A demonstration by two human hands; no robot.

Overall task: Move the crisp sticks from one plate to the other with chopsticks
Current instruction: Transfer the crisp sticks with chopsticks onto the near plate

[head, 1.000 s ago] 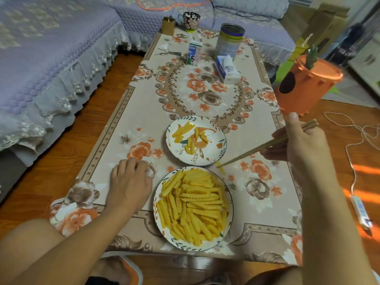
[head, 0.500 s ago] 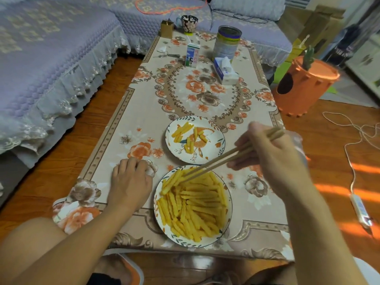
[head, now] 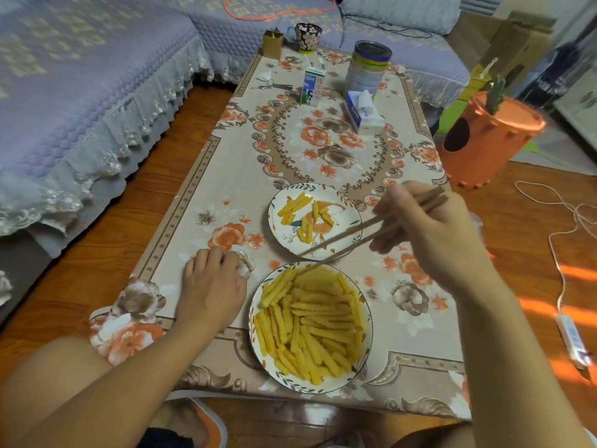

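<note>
The right hand [head: 433, 234] grips a pair of long brown wooden chopsticks [head: 365, 232], which slant down toward 8 o'clock across the near edge of the small white round plate with leaf pattern [head: 277, 202]. Their tips reach the far rim of the large white round plate with leaf pattern [head: 255, 321], touching the heap of yellow ridged crisp sticks [head: 310, 321] at its 12 o'clock side. The tips appear slightly apart; I cannot tell if a stick is between them. A few yellow crisp sticks [head: 302, 215] lie on the small plate. The left hand [head: 211, 286] rests with curled fingers on the flowered tabletop [head: 210, 205], at 9 o'clock of the large plate, holding nothing visible. At 12 o'clock stand a milk carton [head: 311, 87] and a tin can [head: 368, 67].
</note>
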